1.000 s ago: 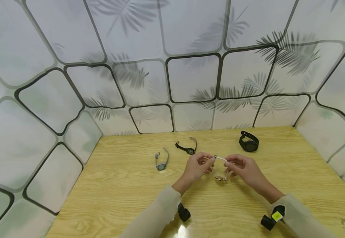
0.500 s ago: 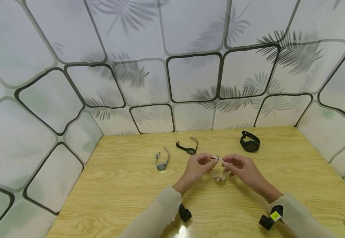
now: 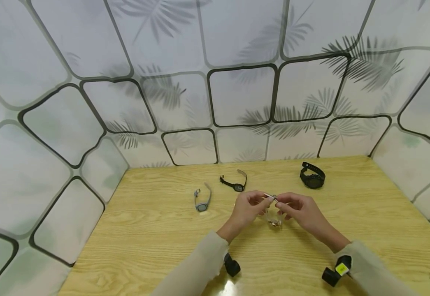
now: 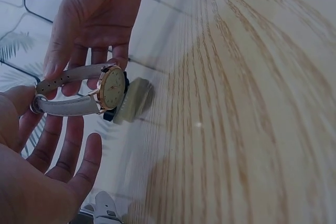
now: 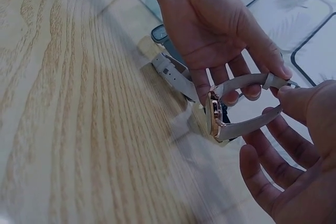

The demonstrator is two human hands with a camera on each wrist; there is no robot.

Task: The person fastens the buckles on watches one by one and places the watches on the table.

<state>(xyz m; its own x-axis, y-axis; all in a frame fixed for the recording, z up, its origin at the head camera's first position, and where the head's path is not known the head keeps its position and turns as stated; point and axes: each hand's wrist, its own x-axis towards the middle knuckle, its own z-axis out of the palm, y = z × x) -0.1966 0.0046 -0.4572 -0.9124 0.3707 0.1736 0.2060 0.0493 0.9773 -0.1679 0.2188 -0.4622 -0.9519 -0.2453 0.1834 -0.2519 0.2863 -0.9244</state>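
Note:
A wristwatch (image 3: 274,223) with a rose-gold case and whitish strap hangs dial-down between both hands over the table, its strap bent into a loop. My left hand (image 3: 249,205) pinches the buckle end (image 4: 37,103) between thumb and finger. From the other side, my right hand (image 3: 300,207) pinches the holed end (image 4: 51,83). The two strap ends meet at the thumb tips, overlapping in the head view. In the left wrist view the round pale dial (image 4: 112,88) faces the table. The lower fingers of both hands spread loosely around the loop.
Behind my left hand lie a slim black watch (image 3: 238,187) and a grey-blue watch (image 3: 201,206). A chunky black watch (image 3: 312,181) rests at the back right. The wooden table (image 3: 155,246) ends at a patterned backdrop (image 3: 240,96). Black wrist devices (image 3: 232,267) sit below both sleeves.
The strap ends, apart one second ago, have come together at the fingertips, closing the loop. My hands have drawn slightly closer. The watches on the table have not moved.

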